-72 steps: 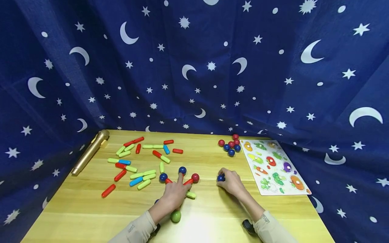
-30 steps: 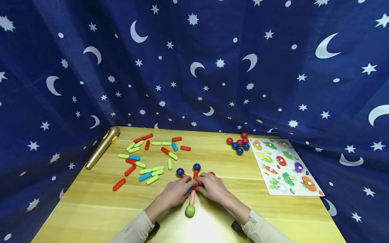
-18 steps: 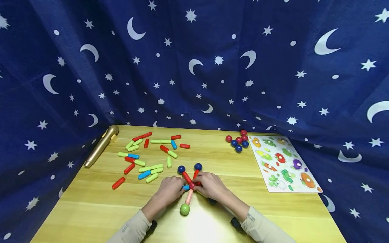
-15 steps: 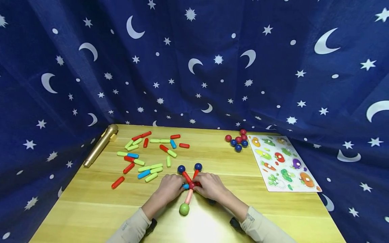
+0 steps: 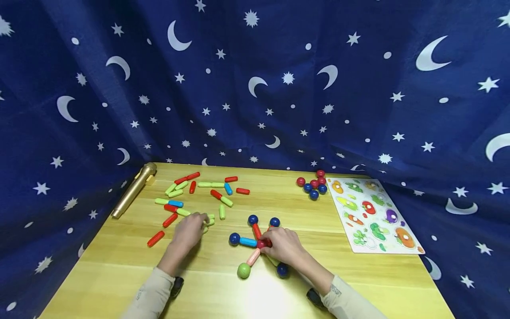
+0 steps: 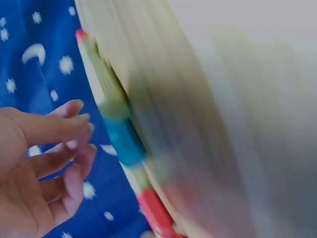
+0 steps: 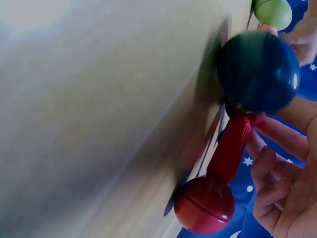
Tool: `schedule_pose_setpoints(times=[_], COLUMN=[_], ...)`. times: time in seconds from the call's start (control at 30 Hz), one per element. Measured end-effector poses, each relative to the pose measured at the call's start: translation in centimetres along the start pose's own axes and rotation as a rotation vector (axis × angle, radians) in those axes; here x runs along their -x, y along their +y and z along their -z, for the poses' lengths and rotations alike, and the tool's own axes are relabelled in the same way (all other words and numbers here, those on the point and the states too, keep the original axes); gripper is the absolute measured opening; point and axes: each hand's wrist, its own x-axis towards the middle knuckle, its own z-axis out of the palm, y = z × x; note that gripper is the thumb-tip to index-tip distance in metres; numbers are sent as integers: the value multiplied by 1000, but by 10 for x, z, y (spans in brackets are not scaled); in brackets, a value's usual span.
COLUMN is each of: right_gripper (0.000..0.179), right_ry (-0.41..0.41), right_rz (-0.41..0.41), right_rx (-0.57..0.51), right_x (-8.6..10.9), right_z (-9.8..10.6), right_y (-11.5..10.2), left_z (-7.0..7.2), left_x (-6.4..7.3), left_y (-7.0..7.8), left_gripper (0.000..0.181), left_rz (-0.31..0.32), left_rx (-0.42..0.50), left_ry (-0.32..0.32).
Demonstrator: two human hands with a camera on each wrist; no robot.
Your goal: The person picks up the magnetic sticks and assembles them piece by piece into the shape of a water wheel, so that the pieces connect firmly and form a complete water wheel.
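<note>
The right hand (image 5: 283,245) pinches the star (image 5: 249,242) by its middle. Nearer the table's (image 5: 378,281) left edge, the left hand (image 5: 189,230) is over some sticks (image 5: 183,212), fingers loosely bent.

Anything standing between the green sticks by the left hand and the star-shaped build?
Nothing visible: in the head view, only bare tabletop separates the green sticks from the nearest blue ball of the build. A lone green stick lies off that line.

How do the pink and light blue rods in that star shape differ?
The pink rod carries a green ball at its outer end; the light blue rod carries a dark blue ball. The pink rod slants in the head view; the light blue rod runs nearly sideways. Both join the central red ball.
</note>
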Motion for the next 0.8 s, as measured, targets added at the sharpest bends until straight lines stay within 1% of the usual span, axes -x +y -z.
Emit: schedule_pose_setpoints(times=[0.07,0.1,0.17,0.23,0.37,0.47,0.6,0.8], right_gripper=[22,23,23,23,24,25,25,23], right_ry=[4,0,-1,5,26,39,30,41], right_rz=[-16,-26,-43,-49,-34,-10,16,57], right_rx=[2,0,-2,-3,9,22,27,58], right_x=[2,2,2,3,4,6,8,11], right_z=[2,2,3,3,2,1,1,1], right_y=[1,1,1,1,2,2,1,-1], left_z=[5,6,7,6,3,4,11,23], left_x=[3,4,5,6,3,1,0,-7], left_y=[-19,-26,-35,-39,-39,-37,-30,-15], left_gripper=[19,19,18,21,22,23,25,34], left_rz=[84,111,141,141,126,129,154,188], left_rx=[-26,-28,-21,-26,-60,-86,-88,-64], left_ry=[-33,-61,-115,-149,-148,-146,-148,-112])
